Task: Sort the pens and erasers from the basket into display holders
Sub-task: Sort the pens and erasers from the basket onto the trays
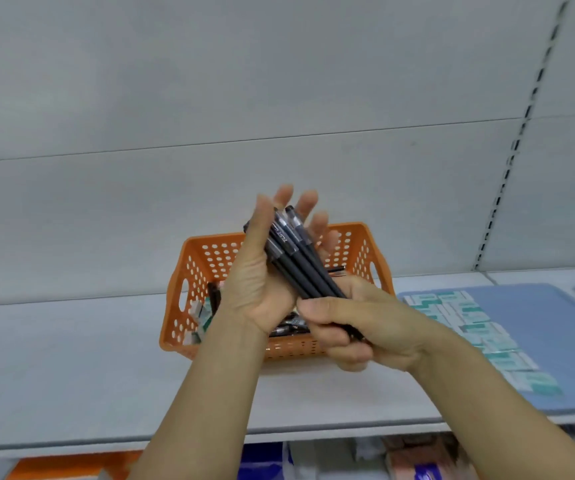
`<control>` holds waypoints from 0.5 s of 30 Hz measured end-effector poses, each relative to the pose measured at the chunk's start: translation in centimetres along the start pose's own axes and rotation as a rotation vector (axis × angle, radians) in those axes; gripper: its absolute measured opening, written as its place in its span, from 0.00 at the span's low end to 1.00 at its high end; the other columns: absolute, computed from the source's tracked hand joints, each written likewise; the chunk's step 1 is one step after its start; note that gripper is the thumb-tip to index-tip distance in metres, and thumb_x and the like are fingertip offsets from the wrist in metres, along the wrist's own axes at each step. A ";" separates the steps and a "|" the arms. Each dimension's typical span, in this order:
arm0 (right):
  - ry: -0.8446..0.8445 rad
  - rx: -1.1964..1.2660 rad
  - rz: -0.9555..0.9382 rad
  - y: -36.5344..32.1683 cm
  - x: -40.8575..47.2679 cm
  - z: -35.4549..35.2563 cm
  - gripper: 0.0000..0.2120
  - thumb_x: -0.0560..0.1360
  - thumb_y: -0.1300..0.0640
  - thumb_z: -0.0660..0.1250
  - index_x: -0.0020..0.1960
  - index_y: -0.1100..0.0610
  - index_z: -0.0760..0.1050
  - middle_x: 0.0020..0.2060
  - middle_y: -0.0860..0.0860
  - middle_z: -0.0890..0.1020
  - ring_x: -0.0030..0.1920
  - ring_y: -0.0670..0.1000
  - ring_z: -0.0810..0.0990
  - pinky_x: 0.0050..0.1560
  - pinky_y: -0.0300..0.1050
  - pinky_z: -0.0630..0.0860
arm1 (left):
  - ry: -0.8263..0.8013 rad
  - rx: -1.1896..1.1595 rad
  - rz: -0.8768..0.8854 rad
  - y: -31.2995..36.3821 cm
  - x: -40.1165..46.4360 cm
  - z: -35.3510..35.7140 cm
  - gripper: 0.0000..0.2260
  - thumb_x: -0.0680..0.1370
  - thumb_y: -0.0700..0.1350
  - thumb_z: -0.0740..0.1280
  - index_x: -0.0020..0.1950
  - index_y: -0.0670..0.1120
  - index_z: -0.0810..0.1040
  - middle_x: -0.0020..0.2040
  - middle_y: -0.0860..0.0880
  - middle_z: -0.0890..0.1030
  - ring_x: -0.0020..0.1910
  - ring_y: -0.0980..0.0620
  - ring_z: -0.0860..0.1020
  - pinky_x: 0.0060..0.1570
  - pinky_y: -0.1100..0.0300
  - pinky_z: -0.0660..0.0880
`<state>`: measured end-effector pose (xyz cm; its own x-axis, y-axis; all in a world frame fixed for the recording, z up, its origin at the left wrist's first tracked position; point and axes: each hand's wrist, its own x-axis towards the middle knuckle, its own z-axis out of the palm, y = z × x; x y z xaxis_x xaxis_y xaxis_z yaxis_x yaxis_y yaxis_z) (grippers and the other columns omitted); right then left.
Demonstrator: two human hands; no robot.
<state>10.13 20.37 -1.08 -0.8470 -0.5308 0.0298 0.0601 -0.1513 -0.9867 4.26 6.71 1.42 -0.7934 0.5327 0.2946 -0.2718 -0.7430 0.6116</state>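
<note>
A bundle of black pens [296, 258] sits above the orange basket [206, 261], its lower end gripped in the curled fingers of the right hand [351, 327] while the left hand [265, 271], fingers straight and spread, props the upper end. Both hands block much of the basket, where more pens and erasers [200, 313] lie. White-and-teal erasers [469, 323] line a blue mat [535, 327] on the grey shelf [71, 368] just right of it.

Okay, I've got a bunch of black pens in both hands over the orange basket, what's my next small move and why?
Probably square up the pens: they fan out unevenly between your left hand and right hand. No pen holder shows, so keep them over the basket.
</note>
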 end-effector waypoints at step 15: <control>0.861 -0.922 -0.245 -1.8 -19.4 -11.4 0.10 0.76 0.44 0.64 0.55 0.43 0.66 0.33 0.45 0.75 0.31 0.45 0.73 0.30 0.39 0.67 | 0.103 0.363 0.154 -20.1 8.0 14.5 0.02 0.74 0.45 0.73 0.42 0.49 0.82 0.36 0.49 0.80 0.33 0.50 0.80 0.41 0.55 0.79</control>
<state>20.38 40.44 -1.69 -0.8714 0.1879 0.4531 -0.2384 0.6450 -0.7260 11.25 31.78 2.10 -0.8653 0.3690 0.3392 0.0499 -0.6100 0.7908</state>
